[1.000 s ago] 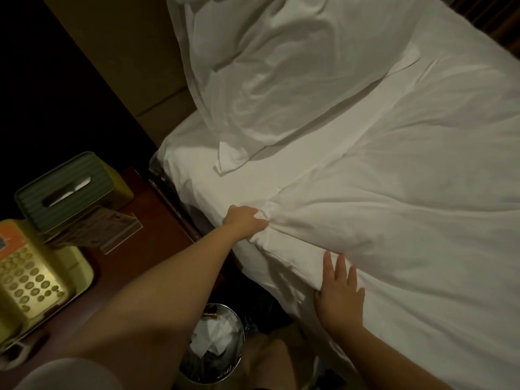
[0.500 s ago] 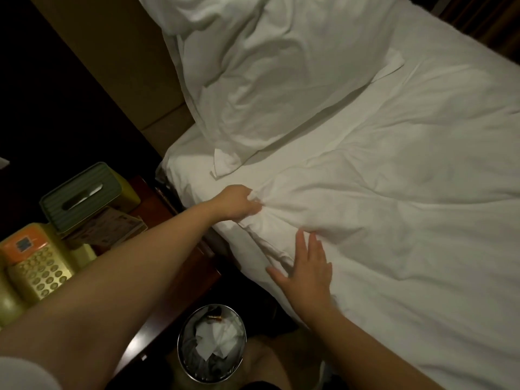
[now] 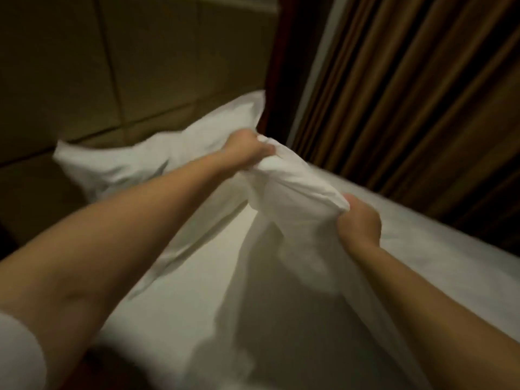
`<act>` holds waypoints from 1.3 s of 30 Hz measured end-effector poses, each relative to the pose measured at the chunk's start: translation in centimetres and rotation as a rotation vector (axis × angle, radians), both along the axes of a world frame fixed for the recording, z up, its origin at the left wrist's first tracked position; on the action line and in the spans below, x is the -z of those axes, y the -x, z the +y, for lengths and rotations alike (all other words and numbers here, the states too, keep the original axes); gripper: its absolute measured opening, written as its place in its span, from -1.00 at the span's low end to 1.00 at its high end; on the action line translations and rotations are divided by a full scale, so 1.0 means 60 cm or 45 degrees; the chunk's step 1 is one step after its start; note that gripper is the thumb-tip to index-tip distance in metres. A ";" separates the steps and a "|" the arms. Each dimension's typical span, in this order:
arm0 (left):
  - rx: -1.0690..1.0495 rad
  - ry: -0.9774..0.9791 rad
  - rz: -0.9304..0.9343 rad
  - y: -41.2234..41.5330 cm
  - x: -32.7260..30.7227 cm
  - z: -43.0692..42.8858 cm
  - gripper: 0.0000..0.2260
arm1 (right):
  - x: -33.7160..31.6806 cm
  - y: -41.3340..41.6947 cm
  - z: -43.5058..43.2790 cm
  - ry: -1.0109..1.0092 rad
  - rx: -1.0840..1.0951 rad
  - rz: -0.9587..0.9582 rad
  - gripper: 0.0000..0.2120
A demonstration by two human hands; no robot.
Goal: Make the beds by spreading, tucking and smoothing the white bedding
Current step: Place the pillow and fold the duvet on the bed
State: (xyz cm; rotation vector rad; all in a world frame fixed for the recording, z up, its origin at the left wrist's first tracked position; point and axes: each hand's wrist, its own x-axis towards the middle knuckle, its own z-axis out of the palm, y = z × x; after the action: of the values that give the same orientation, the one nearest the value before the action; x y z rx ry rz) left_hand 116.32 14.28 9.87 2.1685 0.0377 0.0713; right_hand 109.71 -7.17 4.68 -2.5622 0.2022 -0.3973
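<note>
Bedding is up off the bed at this moment. The white duvet (image 3: 295, 190) is raised by its top edge and bunched into a thick roll between the two hands. The rest of it drapes down toward the near side and lies over the right part of the bed.

The left hand (image 3: 247, 149) grips the far end of that roll, fingers curled tight round the cloth. The right hand (image 3: 358, 220) grips the nearer end, its fist closed on a gathered fold. Both arms are stretched out.

Beneath the raised edge the sheet (image 3: 194, 277) lies bare and fairly flat. The pillow (image 3: 152, 161) leans against the padded headboard (image 3: 112, 66) at the far left, just beyond the left hand. Brown curtains (image 3: 408, 94) hang at the far right, past the bed.

Spreading looks like the step in hand, with the duvet's top edge lifted so it can be shaken out and laid straight. The view is blurred, so I cannot tell whether the cloth is rising or falling.

The next move probably calls for drawing the hands apart to take the bunching out of the edge. The edge would then come down square across the bed, just short of the pillow. Tucking and smoothing appear not yet done on this side.
</note>
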 end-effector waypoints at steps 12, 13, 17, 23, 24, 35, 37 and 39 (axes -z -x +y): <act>-0.123 -0.629 0.446 0.132 0.164 0.229 -0.66 | 0.208 0.177 0.195 0.410 -0.743 0.477 -0.41; -0.162 -0.736 0.591 0.167 0.228 0.234 -0.63 | 0.243 0.212 0.185 0.444 -0.792 0.586 -0.39; -0.149 -1.147 0.872 0.228 0.446 0.241 -0.56 | 0.295 0.321 0.059 0.607 -0.754 0.860 -0.31; 0.120 -1.208 0.510 0.334 0.363 -0.101 -0.56 | 0.244 0.463 -0.147 0.563 -0.424 0.860 -0.28; 0.182 -1.203 0.427 0.356 0.348 -0.163 -0.55 | 0.238 0.493 -0.176 0.549 -0.383 0.859 -0.27; 0.651 -1.312 0.031 0.565 0.290 -0.566 -0.44 | 0.199 0.695 -0.479 0.413 0.063 0.878 -0.26; 0.735 -1.318 -0.019 0.579 0.298 -0.633 -0.43 | 0.213 0.711 -0.539 0.384 0.128 0.899 -0.29; 0.835 -1.327 -0.057 0.589 0.319 -0.704 -0.40 | 0.244 0.724 -0.599 0.319 0.210 0.975 -0.33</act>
State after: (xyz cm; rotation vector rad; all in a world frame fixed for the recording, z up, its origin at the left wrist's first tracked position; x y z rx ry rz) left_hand 80.96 -27.97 -9.24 3.0775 -0.9147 -0.3026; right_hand 66.24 -43.12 -9.96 -2.8302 0.6729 0.5591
